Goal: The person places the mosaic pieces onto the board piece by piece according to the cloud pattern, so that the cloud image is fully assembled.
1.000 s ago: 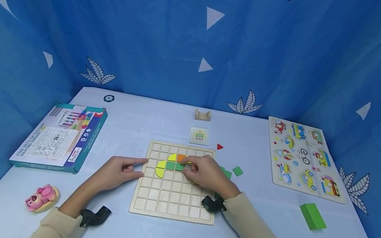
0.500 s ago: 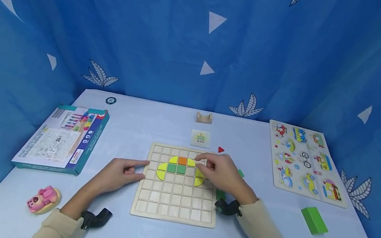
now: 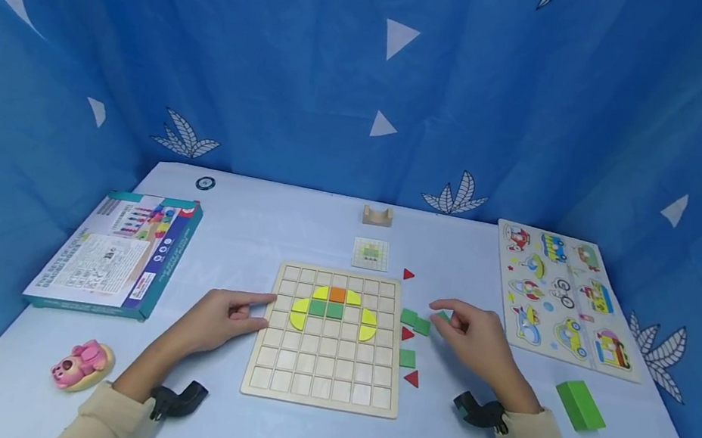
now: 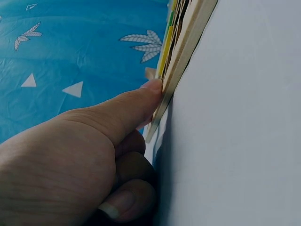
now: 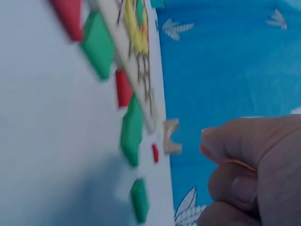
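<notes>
The left hand is resting on the blue table against the left edge of the wooden grid board; in the left wrist view the index fingertip is pressing the board's side while the other fingers are lying curled underneath, gripping nothing. On the board's upper rows, yellow quarter-round tiles, two green squares and an orange square are sitting in the cells. The right hand is hovering just right of the board, fingers loosely bent, fingertips at a small green square tile; whether they are pinching it, I cannot tell, and the right wrist view is blurred. Loose green tiles and a red triangle are lying between the board and this hand. A pattern card is lying beyond the board, a vehicle puzzle at far right, a green block near it, and a printed box at left.
</notes>
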`<move>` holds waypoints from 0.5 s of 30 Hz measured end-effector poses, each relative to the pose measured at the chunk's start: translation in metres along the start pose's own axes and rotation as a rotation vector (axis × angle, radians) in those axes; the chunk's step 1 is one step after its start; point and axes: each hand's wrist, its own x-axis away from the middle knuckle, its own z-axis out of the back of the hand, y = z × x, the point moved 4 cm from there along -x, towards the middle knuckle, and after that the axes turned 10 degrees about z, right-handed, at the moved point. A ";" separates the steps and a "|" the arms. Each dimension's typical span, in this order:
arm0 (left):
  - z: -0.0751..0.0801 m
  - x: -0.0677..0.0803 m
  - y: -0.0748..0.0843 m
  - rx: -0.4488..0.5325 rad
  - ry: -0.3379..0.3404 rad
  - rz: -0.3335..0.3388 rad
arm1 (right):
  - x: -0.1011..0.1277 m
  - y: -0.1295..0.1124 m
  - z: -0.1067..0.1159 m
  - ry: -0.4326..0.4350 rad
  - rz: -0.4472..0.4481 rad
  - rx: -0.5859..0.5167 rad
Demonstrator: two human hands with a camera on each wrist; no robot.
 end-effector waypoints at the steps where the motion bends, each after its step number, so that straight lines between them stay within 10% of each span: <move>1: 0.000 0.000 0.000 0.000 0.001 0.000 | 0.002 0.004 0.000 0.011 -0.010 0.000; 15: 0.000 0.000 0.001 0.001 0.003 0.002 | 0.018 0.036 -0.004 -0.018 -0.252 0.011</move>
